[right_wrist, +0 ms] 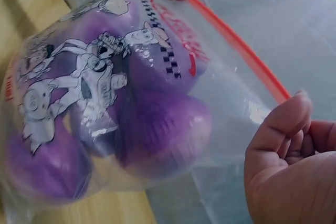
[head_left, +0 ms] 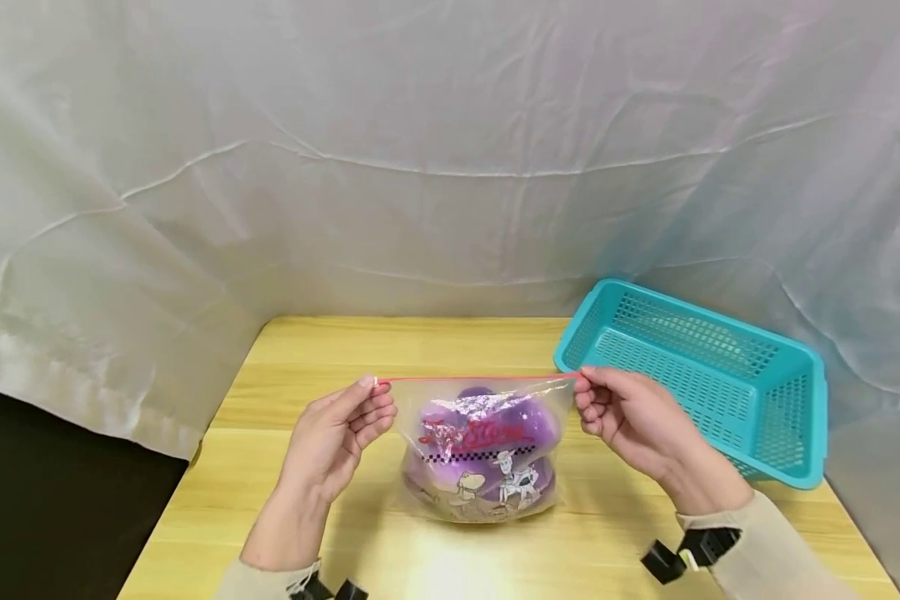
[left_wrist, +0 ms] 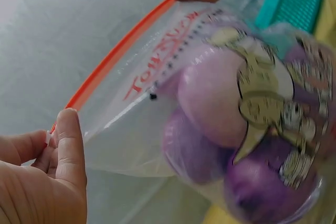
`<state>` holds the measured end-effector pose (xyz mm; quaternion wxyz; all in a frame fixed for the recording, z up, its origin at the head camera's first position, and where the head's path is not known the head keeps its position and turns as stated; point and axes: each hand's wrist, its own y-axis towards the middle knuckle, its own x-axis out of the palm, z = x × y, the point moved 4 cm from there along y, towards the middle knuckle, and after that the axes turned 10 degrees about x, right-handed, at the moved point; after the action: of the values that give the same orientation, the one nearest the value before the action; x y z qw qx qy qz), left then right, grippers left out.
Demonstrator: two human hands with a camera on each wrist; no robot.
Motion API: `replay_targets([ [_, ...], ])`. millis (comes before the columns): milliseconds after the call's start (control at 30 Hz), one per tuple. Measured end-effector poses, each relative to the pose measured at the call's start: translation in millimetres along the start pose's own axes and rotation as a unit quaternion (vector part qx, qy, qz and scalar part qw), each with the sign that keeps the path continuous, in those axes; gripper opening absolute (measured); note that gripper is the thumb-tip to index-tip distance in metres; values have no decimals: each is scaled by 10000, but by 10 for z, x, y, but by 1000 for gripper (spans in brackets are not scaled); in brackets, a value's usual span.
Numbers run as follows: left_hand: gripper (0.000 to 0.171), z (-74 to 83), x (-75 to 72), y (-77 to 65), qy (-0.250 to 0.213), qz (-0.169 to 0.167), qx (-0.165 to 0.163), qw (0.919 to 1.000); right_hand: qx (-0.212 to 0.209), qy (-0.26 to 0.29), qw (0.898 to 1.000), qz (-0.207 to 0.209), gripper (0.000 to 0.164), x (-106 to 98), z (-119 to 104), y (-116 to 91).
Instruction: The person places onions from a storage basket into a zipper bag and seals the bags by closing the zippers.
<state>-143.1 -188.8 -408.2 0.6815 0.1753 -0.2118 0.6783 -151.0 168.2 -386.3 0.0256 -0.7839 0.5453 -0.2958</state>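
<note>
A clear zip bag (head_left: 483, 454) printed with cartoon figures and red lettering hangs stretched between both hands, its red zip strip (left_wrist: 123, 51) pulled taut along the top. Several round purple balls (right_wrist: 163, 135) fill it. My left hand (head_left: 337, 437) pinches the strip's left corner between thumb and finger, where a small white slider (left_wrist: 48, 138) shows. At the opposite corner my right hand (head_left: 633, 425) pinches the strip the same way. Whether the bag's bottom touches the table cannot be told.
A turquoise plastic basket (head_left: 765, 417) with perforated walls stands at the table's right back. The wooden table (head_left: 270, 467) reaches back to a pale hanging cloth (head_left: 420, 233). A dark area (head_left: 60, 492) lies past the table's left edge.
</note>
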Motion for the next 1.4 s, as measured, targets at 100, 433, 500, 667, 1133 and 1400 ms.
replay_targets([
  [100,22,-105,-53,187,-68,288,-237,9993,223,128,9995,203,22,-51,0,178],
  [433,17,-302,-91,726,110,584,-367,9976,553,363,9944,820,20,-304,-35,659],
  [500,18,-341,-107,776,131,613,-366,9974,563,368,9936,906,21,-333,-17,718],
  [667,23,-402,-142,872,226,674,-347,9969,527,317,9915,1147,22,-340,14,859],
  [1133,46,-616,49,802,4421,-662,957,8894,-68,-2721,9505,1496,51,-289,132,1010],
  [1400,66,-951,122,487,6472,-2085,1641,7146,-911,-5561,8051,1853,55,-244,561,808],
])
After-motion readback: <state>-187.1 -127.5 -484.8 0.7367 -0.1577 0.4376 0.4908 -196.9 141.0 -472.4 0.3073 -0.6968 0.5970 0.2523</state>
